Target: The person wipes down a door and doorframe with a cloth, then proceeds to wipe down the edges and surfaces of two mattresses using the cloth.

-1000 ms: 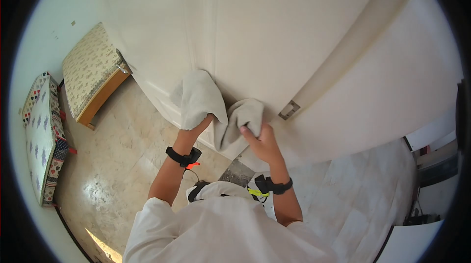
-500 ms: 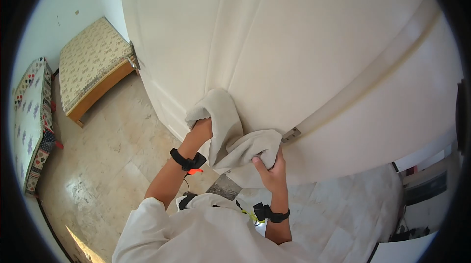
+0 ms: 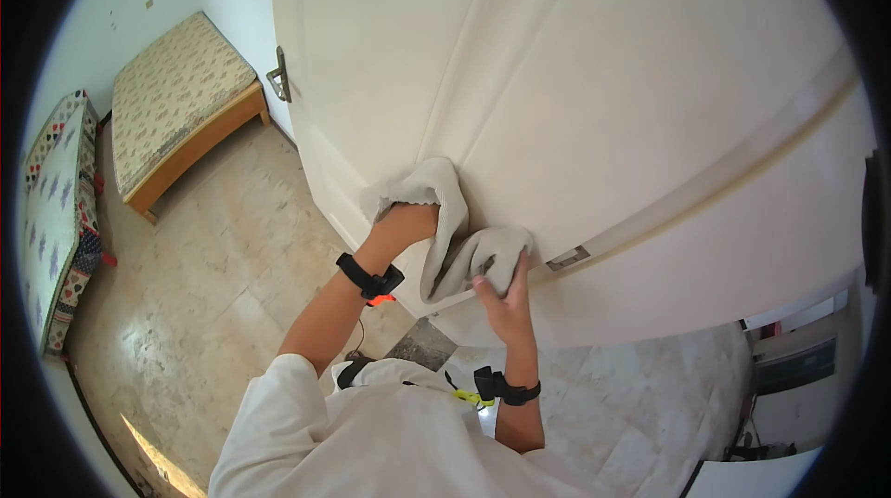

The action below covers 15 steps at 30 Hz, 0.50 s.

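Note:
A grey cloth (image 3: 453,206) lies bunched against the white door (image 3: 613,99). My left hand (image 3: 413,222) reaches into a fold of it at the door's surface; the cloth covers the fingers, so their shape is hidden. At the cloth's other end, my right hand (image 3: 507,305) grips a rolled part, thumb on the near side. The stretch of cloth between both hands hangs in a loop. Just right of the right hand, a metal lock plate (image 3: 568,258) sits in the door's edge.
A lever handle (image 3: 279,77) juts from the door's far side. At the left stand a wooden bed with a patterned mattress (image 3: 181,99) and a second mattress with printed fabric (image 3: 51,219). Tiled floor (image 3: 223,266) lies below. Dark items (image 3: 794,373) stand at the far right.
My left hand has shifted right and slightly up with the cloth, closer to my right hand. The view has turned, so more of the door handle shows.

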Tool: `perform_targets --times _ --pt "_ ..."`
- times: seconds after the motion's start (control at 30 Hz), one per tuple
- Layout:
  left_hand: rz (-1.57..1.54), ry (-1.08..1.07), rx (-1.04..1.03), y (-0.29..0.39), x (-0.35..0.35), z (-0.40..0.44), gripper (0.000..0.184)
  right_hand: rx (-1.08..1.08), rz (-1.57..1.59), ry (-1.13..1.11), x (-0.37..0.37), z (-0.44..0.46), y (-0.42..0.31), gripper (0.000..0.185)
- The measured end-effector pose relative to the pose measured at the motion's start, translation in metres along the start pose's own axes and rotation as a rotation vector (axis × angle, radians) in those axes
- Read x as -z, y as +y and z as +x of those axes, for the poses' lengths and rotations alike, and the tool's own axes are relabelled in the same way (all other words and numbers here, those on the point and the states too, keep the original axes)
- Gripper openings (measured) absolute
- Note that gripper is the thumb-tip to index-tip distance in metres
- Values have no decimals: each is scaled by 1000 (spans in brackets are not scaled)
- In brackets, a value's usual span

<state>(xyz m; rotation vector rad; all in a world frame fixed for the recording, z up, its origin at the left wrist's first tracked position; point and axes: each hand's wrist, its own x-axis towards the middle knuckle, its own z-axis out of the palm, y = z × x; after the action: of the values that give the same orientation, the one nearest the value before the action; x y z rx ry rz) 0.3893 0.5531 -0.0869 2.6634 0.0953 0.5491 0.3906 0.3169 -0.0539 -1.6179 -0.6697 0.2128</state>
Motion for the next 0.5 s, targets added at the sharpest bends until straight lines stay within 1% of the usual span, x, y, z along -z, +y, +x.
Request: perform_targets --times 0.03,0.07,0.13,0.17,0.2,0.23,0.3,0.4,0.5 --pt "-23 -65 47 -1 2 0 26 -17 -35 -11 3 3 -6 70" --pt "-7 43 -7 0 -1 0 22 -26 -27 -9 3 6 -16 67" --pt "49 158 -108 12 3 3 19 -42 -11 -3 0 12 -34 60" --pt "78 217 -159 19 7 5 18 -10 -13 15 -3 15 -34 57" --pt "137 150 -159 27 22 8 14 24 -16 32 -6 18 -32 54" --pt "96 104 -124 31 33 11 14 61 -19 49 -9 22 -30 51" --pt "2 6 -51 37 42 12 12 55 19 80 -18 20 -25 49" --pt "-148 191 -56 39 46 19 12 9 42 67 -26 14 -4 47" --pt "52 276 -152 31 35 11 13 -38 10 62 -27 4 21 47"
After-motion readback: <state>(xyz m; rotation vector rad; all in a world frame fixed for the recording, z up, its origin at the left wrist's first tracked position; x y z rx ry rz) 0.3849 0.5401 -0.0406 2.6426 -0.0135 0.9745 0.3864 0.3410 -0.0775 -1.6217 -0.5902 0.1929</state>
